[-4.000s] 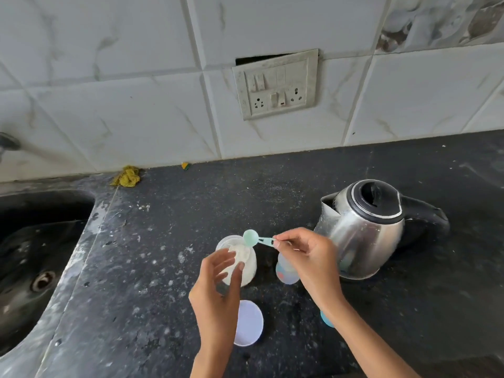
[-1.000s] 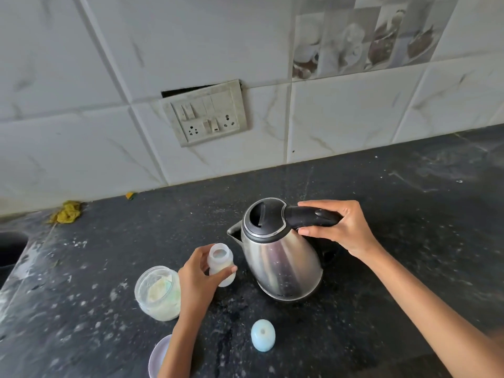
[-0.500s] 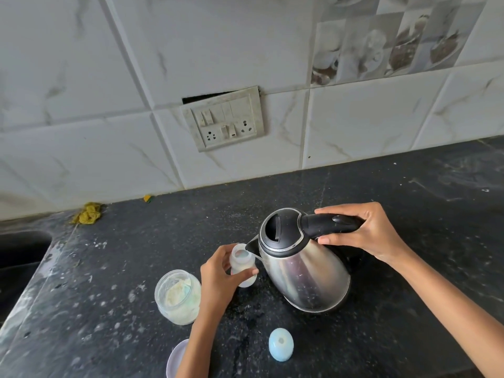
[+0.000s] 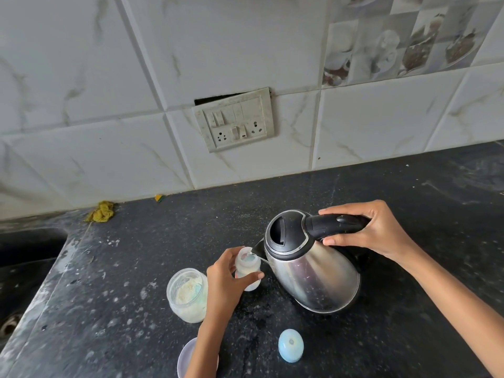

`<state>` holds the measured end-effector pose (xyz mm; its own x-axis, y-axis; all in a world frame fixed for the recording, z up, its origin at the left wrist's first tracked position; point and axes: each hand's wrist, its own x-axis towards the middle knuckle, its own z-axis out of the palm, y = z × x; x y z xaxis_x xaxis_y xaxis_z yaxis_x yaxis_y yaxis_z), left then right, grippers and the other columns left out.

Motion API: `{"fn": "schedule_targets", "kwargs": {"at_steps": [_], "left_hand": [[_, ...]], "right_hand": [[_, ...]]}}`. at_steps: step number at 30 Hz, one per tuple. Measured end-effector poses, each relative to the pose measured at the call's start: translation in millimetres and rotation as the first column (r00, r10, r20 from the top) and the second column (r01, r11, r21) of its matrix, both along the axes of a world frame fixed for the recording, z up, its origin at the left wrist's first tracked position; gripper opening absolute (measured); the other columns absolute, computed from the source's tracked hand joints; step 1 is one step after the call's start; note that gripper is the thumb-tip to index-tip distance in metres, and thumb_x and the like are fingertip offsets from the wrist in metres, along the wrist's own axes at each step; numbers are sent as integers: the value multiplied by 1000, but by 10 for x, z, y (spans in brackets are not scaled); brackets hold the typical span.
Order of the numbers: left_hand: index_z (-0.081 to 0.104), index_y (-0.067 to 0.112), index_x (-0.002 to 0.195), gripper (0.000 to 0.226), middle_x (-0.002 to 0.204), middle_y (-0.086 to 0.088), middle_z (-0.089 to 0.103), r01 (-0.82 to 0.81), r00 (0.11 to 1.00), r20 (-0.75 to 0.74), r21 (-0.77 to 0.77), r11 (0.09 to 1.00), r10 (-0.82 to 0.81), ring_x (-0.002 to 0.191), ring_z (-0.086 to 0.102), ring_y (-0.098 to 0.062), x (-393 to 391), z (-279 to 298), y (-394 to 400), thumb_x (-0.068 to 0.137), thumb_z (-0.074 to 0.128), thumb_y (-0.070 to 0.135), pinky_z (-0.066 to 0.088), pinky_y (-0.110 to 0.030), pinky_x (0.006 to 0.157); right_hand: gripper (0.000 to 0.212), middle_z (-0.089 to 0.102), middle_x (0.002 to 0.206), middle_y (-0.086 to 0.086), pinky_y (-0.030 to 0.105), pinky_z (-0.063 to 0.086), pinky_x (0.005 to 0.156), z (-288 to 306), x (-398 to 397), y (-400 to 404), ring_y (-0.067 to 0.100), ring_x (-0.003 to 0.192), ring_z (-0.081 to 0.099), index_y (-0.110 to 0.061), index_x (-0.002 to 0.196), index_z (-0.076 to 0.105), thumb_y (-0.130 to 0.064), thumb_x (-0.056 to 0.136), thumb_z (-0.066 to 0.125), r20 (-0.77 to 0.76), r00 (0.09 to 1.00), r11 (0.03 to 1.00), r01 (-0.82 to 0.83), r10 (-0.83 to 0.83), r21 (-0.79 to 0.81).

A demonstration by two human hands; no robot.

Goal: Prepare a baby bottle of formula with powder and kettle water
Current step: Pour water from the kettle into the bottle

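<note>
My left hand grips a small translucent baby bottle without its cap, held upright just above the dark counter. The steel kettle with a black lid is tilted to the left, its spout touching the bottle's mouth. My right hand is wrapped around the kettle's black handle. An open jar of white formula powder stands left of my left wrist, with a pale blue scoop showing inside. The bottle's light blue cap lies on the counter in front of the kettle.
The jar's lid lies at the bottom edge, partly under my left forearm. A sink drops off at the far left. A yellow scrap lies by the tiled wall, and a switch socket plate is on the wall.
The kettle has tipped further left until its spout meets the bottle's mouth. My left hand has kept the bottle in place. Four seconds ago I held the scoop over the jar.
</note>
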<state>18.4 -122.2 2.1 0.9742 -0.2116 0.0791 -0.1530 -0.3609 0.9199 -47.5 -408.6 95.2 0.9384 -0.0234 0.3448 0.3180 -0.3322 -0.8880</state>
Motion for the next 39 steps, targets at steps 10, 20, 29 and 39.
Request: {"fn": "schedule_targets", "kwargs": {"at_steps": [10, 20, 29, 39], "left_hand": [[64, 34, 100, 56, 95, 12, 73, -22, 999, 23, -17, 1000, 23, 91, 69, -5, -6, -27, 12, 55, 93, 16, 57, -30, 85], [63, 35, 97, 56, 91, 16, 72, -33, 999, 41, -3, 999, 33, 86, 66, 5, -2, -30, 10, 55, 93, 14, 53, -17, 78], [64, 33, 99, 56, 93, 13, 73, -44, 999, 27, -18, 999, 45, 88, 68, -1, -18, -31, 19, 55, 93, 14, 56, -26, 82], [66, 31, 101, 55, 94, 12, 73, -53, 998, 29, 5, 999, 53, 90, 69, -8, 4, -77, 40, 54, 93, 19, 57, -39, 83]], "right_hand": [[50, 77, 100, -8, 21, 55, 87, 21, 29, 9, 11, 97, 72, -26, 100, 76, -30, 53, 92, 7, 1000, 999, 2, -2, -40], [50, 77, 99, -9, 18, 53, 85, 14, 56, -5, 8, 96, 71, -19, 101, 75, -20, 53, 90, 12, 1000, 996, 11, -10, -91], [53, 76, 99, -10, 15, 53, 83, 21, 56, -9, 8, 95, 72, -18, 101, 75, -31, 52, 91, 4, 1000, 999, -1, 2, -54], [60, 77, 98, -8, 17, 54, 83, 51, 60, 20, 9, 95, 72, -21, 100, 76, -47, 48, 90, -12, 1000, 1000, -21, 20, -22]]}}
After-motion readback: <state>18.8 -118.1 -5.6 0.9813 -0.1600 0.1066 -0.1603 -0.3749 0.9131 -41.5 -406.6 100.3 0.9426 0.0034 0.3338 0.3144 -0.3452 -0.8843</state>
